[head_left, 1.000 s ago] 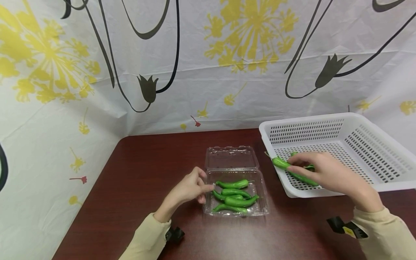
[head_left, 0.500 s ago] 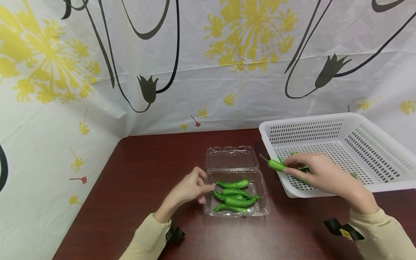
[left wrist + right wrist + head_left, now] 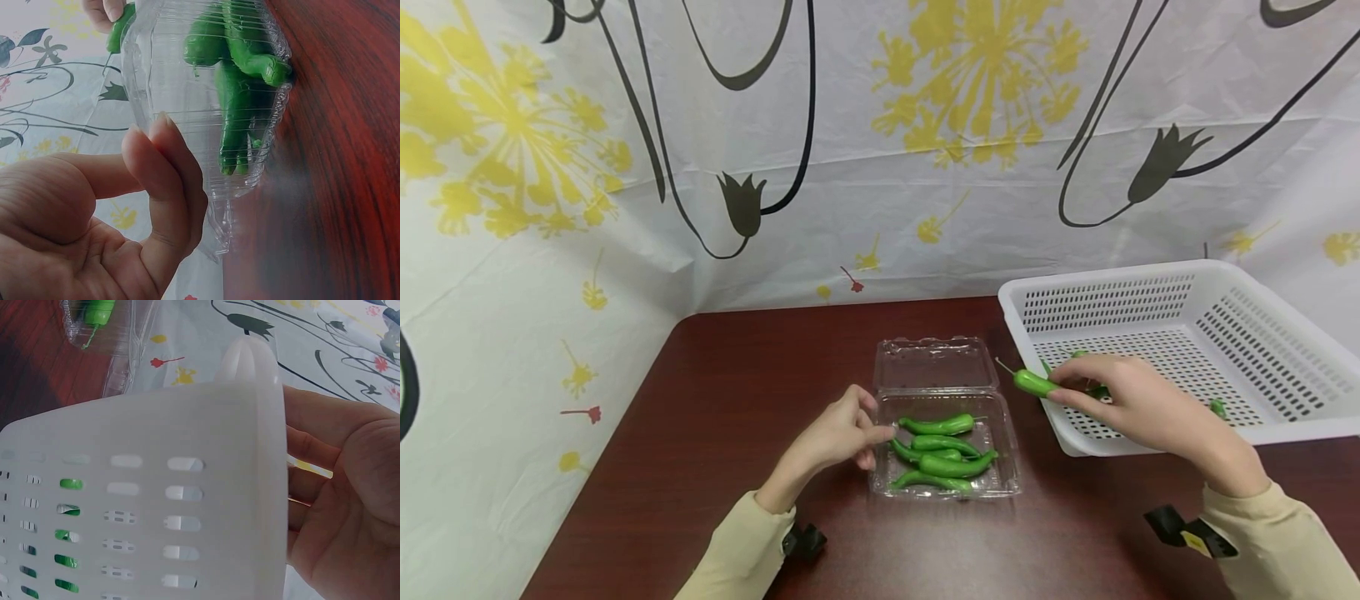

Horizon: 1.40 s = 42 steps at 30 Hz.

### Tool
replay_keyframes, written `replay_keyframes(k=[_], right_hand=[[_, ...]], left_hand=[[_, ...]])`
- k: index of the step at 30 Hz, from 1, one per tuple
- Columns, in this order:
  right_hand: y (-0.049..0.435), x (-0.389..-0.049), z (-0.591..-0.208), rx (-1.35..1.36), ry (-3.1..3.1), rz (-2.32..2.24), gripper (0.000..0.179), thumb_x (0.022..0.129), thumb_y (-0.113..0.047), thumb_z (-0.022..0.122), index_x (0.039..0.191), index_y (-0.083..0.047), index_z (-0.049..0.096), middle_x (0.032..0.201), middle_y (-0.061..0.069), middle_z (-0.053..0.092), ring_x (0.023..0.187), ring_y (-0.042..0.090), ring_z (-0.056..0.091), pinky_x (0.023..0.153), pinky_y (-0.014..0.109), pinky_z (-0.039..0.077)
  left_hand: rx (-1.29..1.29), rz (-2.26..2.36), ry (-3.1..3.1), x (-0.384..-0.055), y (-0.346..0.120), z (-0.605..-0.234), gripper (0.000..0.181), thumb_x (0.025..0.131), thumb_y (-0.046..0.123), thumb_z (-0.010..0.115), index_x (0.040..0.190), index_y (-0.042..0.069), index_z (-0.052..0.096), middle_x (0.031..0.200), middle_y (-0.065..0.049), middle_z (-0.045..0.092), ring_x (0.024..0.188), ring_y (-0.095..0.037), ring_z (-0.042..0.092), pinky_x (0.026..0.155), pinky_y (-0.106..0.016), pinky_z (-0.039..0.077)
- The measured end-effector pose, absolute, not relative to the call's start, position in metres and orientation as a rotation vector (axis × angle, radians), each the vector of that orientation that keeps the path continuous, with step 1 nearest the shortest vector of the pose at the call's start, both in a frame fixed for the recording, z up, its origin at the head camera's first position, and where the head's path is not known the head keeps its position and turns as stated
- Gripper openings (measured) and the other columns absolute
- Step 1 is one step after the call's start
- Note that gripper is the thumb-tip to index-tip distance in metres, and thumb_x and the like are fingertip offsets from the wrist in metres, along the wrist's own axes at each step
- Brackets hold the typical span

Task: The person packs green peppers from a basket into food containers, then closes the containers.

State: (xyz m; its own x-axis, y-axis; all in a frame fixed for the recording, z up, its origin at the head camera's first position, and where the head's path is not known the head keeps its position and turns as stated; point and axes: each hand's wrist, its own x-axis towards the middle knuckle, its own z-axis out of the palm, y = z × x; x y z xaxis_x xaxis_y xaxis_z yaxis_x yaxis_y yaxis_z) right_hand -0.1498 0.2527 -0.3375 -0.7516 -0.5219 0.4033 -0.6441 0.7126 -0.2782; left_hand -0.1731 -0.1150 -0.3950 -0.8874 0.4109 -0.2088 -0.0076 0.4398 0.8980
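Observation:
My right hand (image 3: 1138,404) pinches a green chili pepper (image 3: 1033,382) between thumb and fingers, over the left side of the white basket (image 3: 1330,329). The pepper's thin stem points left, past the basket's rim. Seen from the right wrist, the basket wall hides the fingertips and the held pepper. My left hand (image 3: 835,433) holds the left rim of a clear plastic clamshell box (image 3: 1009,475), with the thumb over the edge and fingertips right at the rim in the left wrist view. Several green chili peppers (image 3: 951,464) lie inside the box.
More green peppers (image 3: 1217,408) lie in the perforated basket, partly hidden by the right hand. The box's lid (image 3: 934,365) is folded back toward the wall. A dark red wooden table (image 3: 760,375) carries everything, with a flower-printed white sheet (image 3: 820,150) behind.
My right hand has drawn slightly left with the pepper, bringing its stem end past the basket rim. Another pepper in the basket has come into sight. The left hand and box have stayed still.

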Motion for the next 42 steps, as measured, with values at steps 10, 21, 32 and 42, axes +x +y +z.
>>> replay_keyframes(k=[10, 21, 32, 42], right_hand=[[0.250, -0.148, -0.334, 0.898, -2.633, 0.601, 0.015, 0.090, -0.015, 0.077, 0.104, -0.022, 0.074, 0.094, -0.021, 0.067, 0.084, -0.002, 0.062, 0.072, 0.030, 0.054], [0.242, -0.147, -0.336, 0.923, -2.601, 0.625, 0.017, 0.090, -0.014, 0.078, 0.104, -0.022, 0.074, 0.097, -0.020, 0.068, 0.088, 0.000, 0.063, 0.076, 0.025, 0.053], [0.237, -0.146, -0.339, 0.943, -2.560, 0.610, 0.021, 0.088, -0.013, 0.079, 0.107, -0.020, 0.073, 0.099, -0.017, 0.069, 0.089, 0.002, 0.063, 0.078, 0.021, 0.050], [0.229, -0.145, -0.342, 0.988, -2.513, 0.684, 0.023, 0.085, -0.008, 0.080, 0.102, -0.021, 0.073, 0.093, -0.021, 0.064, 0.082, -0.001, 0.057, 0.073, 0.016, 0.046]], left_hand=[[0.350, 1.428, 2.305, -0.174, -0.115, -0.395, 0.040, 0.095, 0.009, 0.071, 0.119, -0.006, 0.043, 0.079, -0.019, 0.063, 0.048, -0.012, 0.060, 0.056, -0.032, 0.055], [0.337, 1.432, 2.299, -0.174, -0.115, -0.396, 0.040, 0.095, 0.009, 0.071, 0.119, -0.005, 0.043, 0.079, -0.019, 0.063, 0.048, -0.013, 0.060, 0.057, -0.035, 0.056], [0.346, 1.435, 2.298, -0.174, -0.115, -0.397, 0.040, 0.095, 0.009, 0.071, 0.119, -0.006, 0.043, 0.077, -0.018, 0.063, 0.047, -0.013, 0.059, 0.056, -0.032, 0.055], [0.343, 1.432, 2.306, -0.174, -0.115, -0.398, 0.040, 0.095, 0.010, 0.072, 0.119, -0.006, 0.043, 0.077, -0.018, 0.063, 0.047, -0.013, 0.059, 0.057, -0.038, 0.056]])
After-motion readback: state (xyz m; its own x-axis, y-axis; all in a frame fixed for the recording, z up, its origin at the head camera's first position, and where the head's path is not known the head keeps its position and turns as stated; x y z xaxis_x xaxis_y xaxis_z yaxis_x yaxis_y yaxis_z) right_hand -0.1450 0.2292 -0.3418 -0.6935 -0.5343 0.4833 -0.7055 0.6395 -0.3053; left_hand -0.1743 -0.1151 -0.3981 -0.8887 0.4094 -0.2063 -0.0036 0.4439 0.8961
